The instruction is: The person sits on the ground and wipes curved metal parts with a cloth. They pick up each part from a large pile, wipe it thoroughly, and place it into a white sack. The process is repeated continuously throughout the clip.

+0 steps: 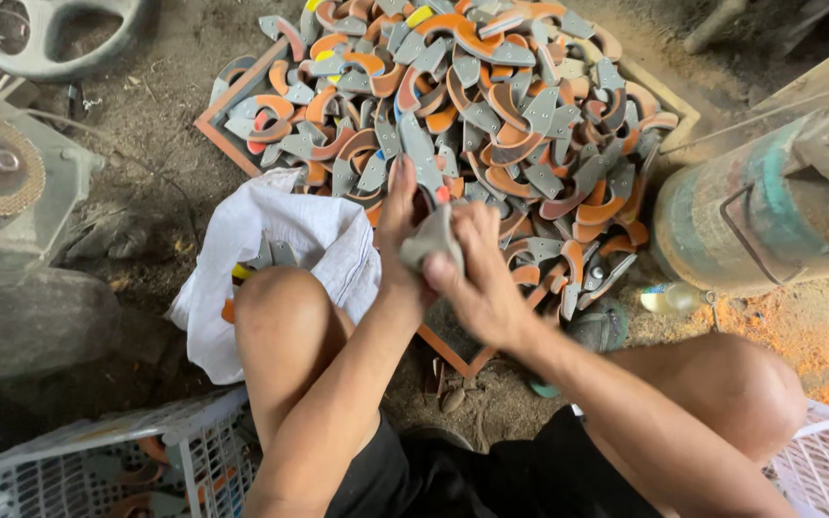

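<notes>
Both hands grip one grey piece (431,240): the left hand (398,240) pinches its left side, the right hand (477,278) closes on its right. It hangs just above the pile (491,105) on the tray (232,125); a white sack (280,240) lies left of the pile.

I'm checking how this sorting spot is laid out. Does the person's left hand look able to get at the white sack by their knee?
Probably yes. The left hand is beside the white sack, whose open mouth faces it with nothing between. But both hands grip a grey piece, so it would have to let go first.
</notes>
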